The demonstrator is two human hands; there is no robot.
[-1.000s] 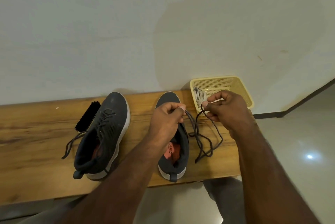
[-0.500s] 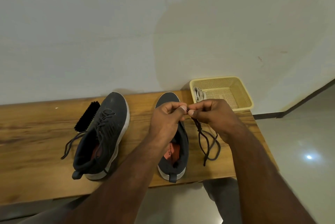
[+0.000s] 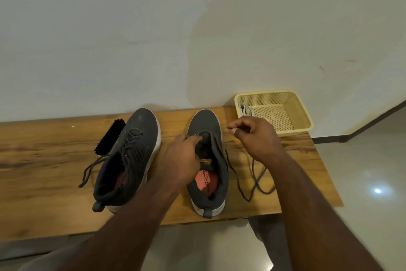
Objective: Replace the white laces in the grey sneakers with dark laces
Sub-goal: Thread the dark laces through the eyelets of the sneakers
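- Head view: my left hand (image 3: 183,158) rests on the right sneaker (image 3: 207,161); its fingers are curled at the front of the tongue opening and seem to grip the edge there.
- My right hand (image 3: 256,136) is just to the right of this sneaker, above the wooden bench (image 3: 44,161). Thumb and forefinger pinch the tip of the dark lace (image 3: 252,179).
- From my right hand the dark lace goes down and lies in loose loops on the bench, beside the right side of the sneaker and under my right forearm.
- The left sneaker (image 3: 129,156) stands well to the left of my left hand and has a dark lace in it, with loose ends on the bench.
- A black brush (image 3: 109,135) lies just beside its left side.
- The white laces (image 3: 245,109) lie in the left corner of the yellow basket (image 3: 292,115), behind my right hand.
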